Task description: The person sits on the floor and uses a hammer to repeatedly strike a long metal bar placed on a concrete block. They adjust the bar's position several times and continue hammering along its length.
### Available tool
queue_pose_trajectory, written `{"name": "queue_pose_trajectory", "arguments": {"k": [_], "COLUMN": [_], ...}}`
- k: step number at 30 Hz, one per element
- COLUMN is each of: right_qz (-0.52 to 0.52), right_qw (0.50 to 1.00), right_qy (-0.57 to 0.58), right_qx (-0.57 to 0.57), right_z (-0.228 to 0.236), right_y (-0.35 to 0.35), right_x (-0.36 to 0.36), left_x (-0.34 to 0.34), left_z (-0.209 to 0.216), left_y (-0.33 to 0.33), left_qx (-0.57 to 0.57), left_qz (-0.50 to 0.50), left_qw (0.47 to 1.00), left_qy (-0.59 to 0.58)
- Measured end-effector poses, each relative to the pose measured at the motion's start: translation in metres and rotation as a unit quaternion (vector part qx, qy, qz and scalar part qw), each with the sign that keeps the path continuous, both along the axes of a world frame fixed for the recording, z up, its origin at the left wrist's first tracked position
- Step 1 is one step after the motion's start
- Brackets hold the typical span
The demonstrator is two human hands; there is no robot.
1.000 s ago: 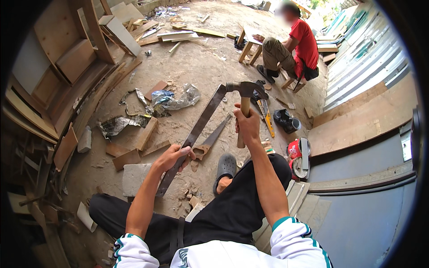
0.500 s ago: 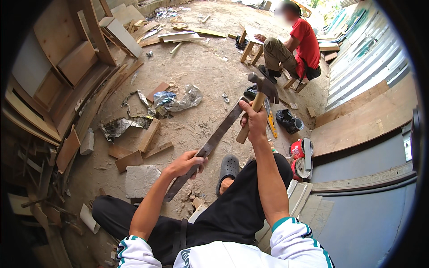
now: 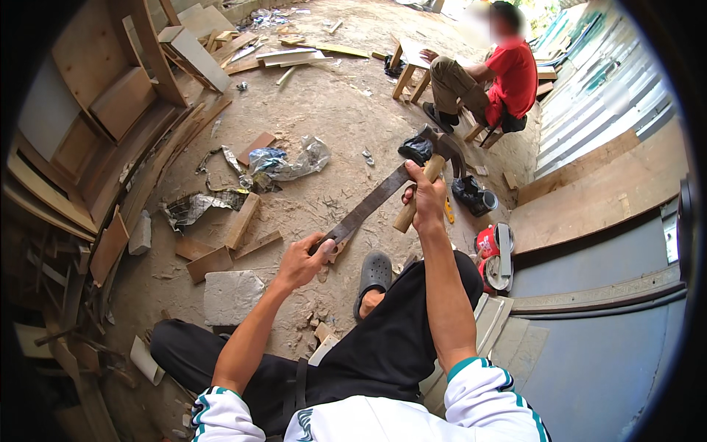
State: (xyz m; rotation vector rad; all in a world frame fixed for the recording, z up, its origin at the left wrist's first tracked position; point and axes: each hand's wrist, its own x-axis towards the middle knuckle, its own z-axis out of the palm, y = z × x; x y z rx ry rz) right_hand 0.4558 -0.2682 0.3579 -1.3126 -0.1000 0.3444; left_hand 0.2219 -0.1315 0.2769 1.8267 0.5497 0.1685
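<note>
My left hand [image 3: 303, 263] is closed around the lower end of a long, flat, dark strip [image 3: 366, 208]; I cannot tell whether it is wood or metal. The strip slants up and right toward my right hand [image 3: 427, 199], whose thumb lies by its upper end. That hand is closed around the wooden handle of a claw hammer [image 3: 433, 168]. The dark hammer head points away from me, its claw to the right. Both tools are above the littered ground, in front of my bent knees and the grey clog [image 3: 376, 274] on my foot.
Ahead on the right, a person in a red shirt [image 3: 513, 81] sits on a low stool beside a small wooden table [image 3: 409, 53]. Red cans [image 3: 487, 241] and a black bag [image 3: 470, 193] stand at right. Wood offcuts [image 3: 243, 221], a white block [image 3: 232, 297] and crumpled plastic [image 3: 294, 158] lie left.
The strip has shifted so its lower end no longer sticks out below my left hand. That hand has moved slightly up and left. The hammer has tilted, its head moving right and down.
</note>
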Motion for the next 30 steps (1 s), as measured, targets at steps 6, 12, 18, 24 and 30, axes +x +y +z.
{"name": "queue_pose_trajectory", "arguments": {"k": [6, 12, 18, 24, 30], "right_qz": [0.012, 0.044, 0.067, 0.140, 0.265], "right_qw": [0.999, 0.999, 0.997, 0.990, 0.946], "right_qy": [0.031, 0.030, -0.010, -0.033, -0.104], "right_qx": [0.001, -0.013, 0.039, -0.009, -0.155], "right_z": [-0.002, -0.001, 0.004, 0.002, -0.004], "right_y": [-0.003, 0.011, 0.041, 0.085, 0.100], "right_x": [0.003, 0.000, -0.006, -0.053, -0.116], "left_x": [0.004, -0.002, -0.046, -0.139, -0.227], "left_z": [0.009, 0.005, -0.016, -0.035, -0.063], "left_y": [-0.008, -0.006, 0.009, 0.030, 0.024], "left_qx": [-0.028, -0.092, 0.146, 0.191, 0.165], "left_qz": [-0.010, 0.010, -0.004, 0.135, 0.246], "left_qw": [0.999, 0.995, 0.989, 0.970, 0.946], "left_qy": [0.012, 0.024, 0.034, 0.065, 0.132]}}
